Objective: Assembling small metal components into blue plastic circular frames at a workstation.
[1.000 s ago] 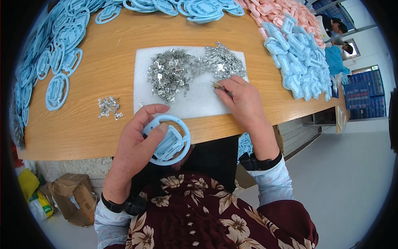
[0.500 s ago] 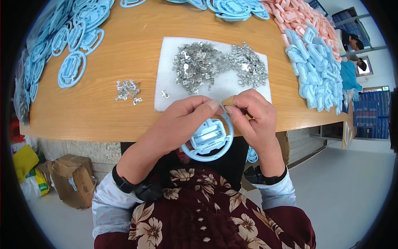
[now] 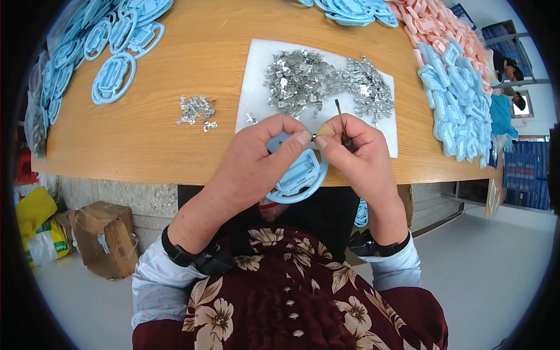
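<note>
My left hand (image 3: 256, 154) is closed on a light blue plastic toy steering wheel (image 3: 321, 178), a ring with a boxy centre, held over the table's near edge. At its upper rim, a tiny metal piece (image 3: 314, 137) shows between the fingertips of both hands. My right hand (image 3: 367, 160), with tan tape on a finger, is closed around a thin dark screwdriver-like tool (image 3: 339, 114) that points up and away. The fingers partly hide the wheel's top. Just beyond lies a white foam sheet (image 3: 248, 76) with heaps of small metal clips (image 3: 297, 81).
A smaller pile of metal clips (image 3: 195, 109) lies on the wooden table (image 3: 198, 52) at left. More blue wheels (image 3: 114, 79) are heaped far left. Blue plastic parts (image 3: 449, 105) and pink ones (image 3: 437, 29) fill the right side. A cardboard box (image 3: 102, 239) stands on the floor.
The dark tool now stands up out of my right hand. The steering wheel has tilted, and its upper part shows beside my left fingers. The table scene has shifted right and up in view.
</note>
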### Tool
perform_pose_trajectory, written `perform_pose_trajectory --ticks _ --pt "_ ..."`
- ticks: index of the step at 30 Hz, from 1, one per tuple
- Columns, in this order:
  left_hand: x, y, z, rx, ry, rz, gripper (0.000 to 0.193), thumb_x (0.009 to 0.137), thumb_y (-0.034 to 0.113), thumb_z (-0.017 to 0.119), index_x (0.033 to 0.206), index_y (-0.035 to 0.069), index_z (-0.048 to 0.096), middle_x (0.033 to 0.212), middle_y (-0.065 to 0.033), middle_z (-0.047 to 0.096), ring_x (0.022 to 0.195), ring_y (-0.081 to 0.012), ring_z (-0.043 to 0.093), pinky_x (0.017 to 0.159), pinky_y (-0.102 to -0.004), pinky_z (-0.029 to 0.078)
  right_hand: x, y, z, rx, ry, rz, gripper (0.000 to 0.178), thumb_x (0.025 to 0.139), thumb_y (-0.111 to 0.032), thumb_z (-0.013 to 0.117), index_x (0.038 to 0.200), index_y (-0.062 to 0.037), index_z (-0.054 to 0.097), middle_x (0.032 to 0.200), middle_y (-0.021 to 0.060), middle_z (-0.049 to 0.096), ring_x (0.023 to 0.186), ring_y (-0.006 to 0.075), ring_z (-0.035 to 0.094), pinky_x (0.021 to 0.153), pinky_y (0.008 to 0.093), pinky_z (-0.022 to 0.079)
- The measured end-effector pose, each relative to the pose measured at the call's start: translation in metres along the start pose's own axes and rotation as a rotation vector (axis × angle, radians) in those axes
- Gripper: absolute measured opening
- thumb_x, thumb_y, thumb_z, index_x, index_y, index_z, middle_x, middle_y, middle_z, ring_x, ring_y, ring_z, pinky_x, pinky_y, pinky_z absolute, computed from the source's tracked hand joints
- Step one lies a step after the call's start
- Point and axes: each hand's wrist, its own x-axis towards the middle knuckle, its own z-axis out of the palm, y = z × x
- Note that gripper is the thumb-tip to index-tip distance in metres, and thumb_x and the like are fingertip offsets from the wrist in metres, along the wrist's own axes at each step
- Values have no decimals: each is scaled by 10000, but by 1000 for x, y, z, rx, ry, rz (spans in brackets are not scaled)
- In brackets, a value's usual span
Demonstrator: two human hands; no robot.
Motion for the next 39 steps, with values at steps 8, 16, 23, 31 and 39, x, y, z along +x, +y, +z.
perform_pose_trajectory --ticks 8,16,23,31,39 --pt "-5 -11 -12 3 164 60 233 1079 171 520 1173 3 651 982 -2 676 876 -37 593 773 -218 503 -1 -2 18 -142 32 -22 107 855 -73 732 860 -22 638 684 -55 451 640 49 402 565 236 360" --pt "-7 -8 -11 49 182 7 242 1073 182 537 1185 0 651 993 -18 686 891 -54 608 785 -236 513 2 4 31 -304 111 -93 105 836 -69 734 837 -20 641 616 -9 466 579 76 403 519 268 361" --pt "-6 -12 -12 80 187 14 249 1073 190 540 1193 2 650 984 -22 692 876 -58 615 772 -242 521 1 0 35 -329 110 -63 104 829 -70 735 836 -19 646 608 3 487 563 83 424 515 276 377" --pt "-7 -8 -12 79 169 -61 266 1065 192 548 1237 6 628 984 -36 701 855 -69 632 734 -249 529 -2 -9 42 -512 155 -100 112 826 -86 741 831 -29 645 655 60 568 550 150 518 522 318 430" --pt "-6 -16 -13 247 209 53 353 1050 198 559 1325 -19 596 1020 -113 722 893 -128 665 774 -287 545 -7 -20 41 -724 79 -157 136 910 -118 700 1030 -61 671 765 141 642 656 351 630 596 416 500"
